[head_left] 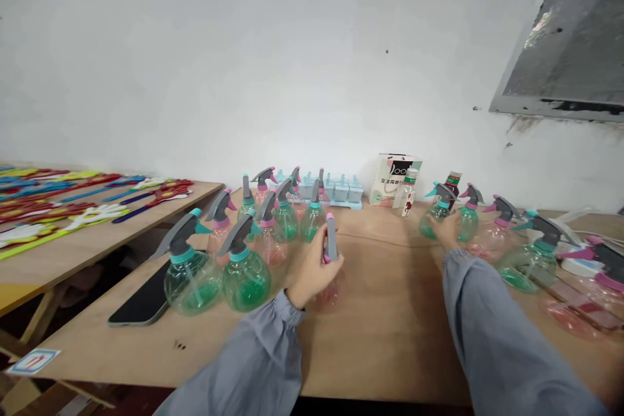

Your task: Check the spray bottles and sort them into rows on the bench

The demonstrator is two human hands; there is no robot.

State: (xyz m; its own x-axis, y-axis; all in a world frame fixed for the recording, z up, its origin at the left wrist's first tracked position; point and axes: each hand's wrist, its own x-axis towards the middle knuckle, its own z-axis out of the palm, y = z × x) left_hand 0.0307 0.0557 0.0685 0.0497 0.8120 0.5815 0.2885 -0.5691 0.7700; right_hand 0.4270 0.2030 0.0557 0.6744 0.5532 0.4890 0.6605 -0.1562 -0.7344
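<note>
My left hand (312, 270) is wrapped round the neck of a pink spray bottle (330, 289) with a grey trigger head, standing on the wooden table (390, 331). My right hand (446, 229) reaches far across the table and grips the round body of a green spray bottle (431, 221) with a grey and teal head. Both arms wear grey sleeves. To the left of my left hand stands a cluster of several green and pink spray bottles (244, 273).
More spray bottles (529, 260) line the right side. A black phone (141, 302) lies at the table's left edge. Light blue ice moulds (336, 192), a white carton (392, 181) and small bottles stand by the wall. A second table at left holds colourful hand-shaped clappers (73, 208).
</note>
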